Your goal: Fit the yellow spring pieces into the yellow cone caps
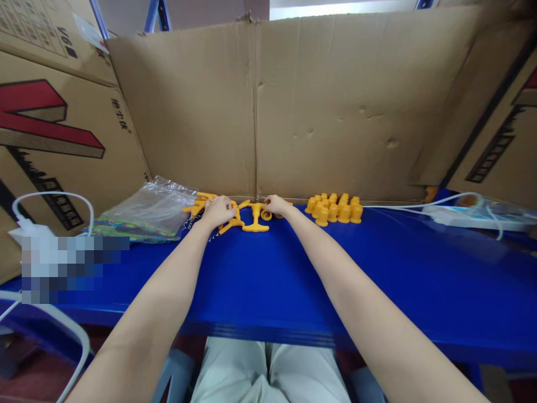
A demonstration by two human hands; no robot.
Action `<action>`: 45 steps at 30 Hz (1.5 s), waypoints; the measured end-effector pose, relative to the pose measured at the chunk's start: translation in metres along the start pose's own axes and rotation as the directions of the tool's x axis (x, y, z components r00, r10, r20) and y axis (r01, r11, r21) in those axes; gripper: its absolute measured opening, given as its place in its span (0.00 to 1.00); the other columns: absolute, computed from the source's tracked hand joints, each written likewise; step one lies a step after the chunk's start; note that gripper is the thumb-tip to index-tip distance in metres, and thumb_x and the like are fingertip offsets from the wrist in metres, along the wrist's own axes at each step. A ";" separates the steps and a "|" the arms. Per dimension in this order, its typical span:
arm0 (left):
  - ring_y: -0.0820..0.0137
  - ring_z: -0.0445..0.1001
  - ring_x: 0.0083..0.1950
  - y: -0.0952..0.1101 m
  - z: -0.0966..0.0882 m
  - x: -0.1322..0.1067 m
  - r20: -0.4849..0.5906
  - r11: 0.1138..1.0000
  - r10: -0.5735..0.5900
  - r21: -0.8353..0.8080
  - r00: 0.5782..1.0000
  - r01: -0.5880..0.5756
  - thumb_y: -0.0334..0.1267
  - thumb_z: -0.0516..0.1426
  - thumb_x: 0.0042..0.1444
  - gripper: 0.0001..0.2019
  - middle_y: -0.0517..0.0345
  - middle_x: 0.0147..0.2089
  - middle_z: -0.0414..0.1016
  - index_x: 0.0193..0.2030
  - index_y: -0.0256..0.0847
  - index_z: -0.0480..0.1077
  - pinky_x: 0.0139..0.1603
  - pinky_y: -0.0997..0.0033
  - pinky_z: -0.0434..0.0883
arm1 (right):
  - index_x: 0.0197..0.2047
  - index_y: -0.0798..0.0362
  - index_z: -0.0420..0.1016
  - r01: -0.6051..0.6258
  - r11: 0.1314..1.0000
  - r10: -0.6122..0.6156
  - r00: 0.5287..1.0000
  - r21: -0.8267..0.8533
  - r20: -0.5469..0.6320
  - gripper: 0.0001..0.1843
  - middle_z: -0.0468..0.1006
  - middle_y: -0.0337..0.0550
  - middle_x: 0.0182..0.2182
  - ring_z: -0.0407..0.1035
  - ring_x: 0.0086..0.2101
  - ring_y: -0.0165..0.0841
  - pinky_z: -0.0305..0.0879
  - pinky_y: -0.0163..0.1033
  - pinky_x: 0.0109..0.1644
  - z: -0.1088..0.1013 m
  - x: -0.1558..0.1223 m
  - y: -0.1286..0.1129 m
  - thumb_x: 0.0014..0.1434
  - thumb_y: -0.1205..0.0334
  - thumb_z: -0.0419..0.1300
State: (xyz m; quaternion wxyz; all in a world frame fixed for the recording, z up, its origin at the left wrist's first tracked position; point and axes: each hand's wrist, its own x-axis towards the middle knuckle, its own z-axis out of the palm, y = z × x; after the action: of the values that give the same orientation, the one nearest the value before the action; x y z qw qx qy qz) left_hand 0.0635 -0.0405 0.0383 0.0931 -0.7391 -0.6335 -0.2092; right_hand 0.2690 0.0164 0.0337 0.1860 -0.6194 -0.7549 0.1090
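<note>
At the back of the blue table, my left hand (pixel 220 211) is closed over a pile of yellow T-shaped plastic handles (pixel 205 197), several of them with dark chains. Its fingers bend down among the pieces, so the exact grip is partly hidden. A single yellow T-shaped handle (pixel 256 217) lies between my hands. My right hand (pixel 277 205) has its fingers pinched down at small yellow plastic cups; one cup (pixel 266 215) lies on its side with its round mouth facing me. Another is mostly covered by the hand.
To the right stands a group of upright yellow cups (pixel 334 209). Clear plastic bags (pixel 146 210) are stacked on the left. A cardboard wall (pixel 327 106) closes off the back of the blue table (pixel 260 285). White cables and a power strip (pixel 478 217) lie at right.
</note>
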 end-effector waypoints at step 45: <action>0.64 0.74 0.46 0.069 -0.023 -0.026 -0.271 0.928 0.338 -0.066 0.902 -0.367 0.34 0.51 0.57 0.17 0.51 0.49 0.75 0.54 0.42 0.64 0.44 0.67 0.69 | 0.47 0.56 0.73 0.377 0.841 -0.506 0.803 -0.388 -0.315 0.13 0.78 0.50 0.43 0.66 0.44 0.41 0.46 0.46 0.50 -0.053 -0.119 0.018 0.66 0.59 0.51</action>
State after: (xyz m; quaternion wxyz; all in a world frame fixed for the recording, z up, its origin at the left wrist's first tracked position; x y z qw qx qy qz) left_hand 0.1241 -0.0854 0.0561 0.1672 -0.8126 -0.4588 -0.3181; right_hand 0.3268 -0.0995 0.0573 0.2601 -0.4538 -0.8315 -0.1871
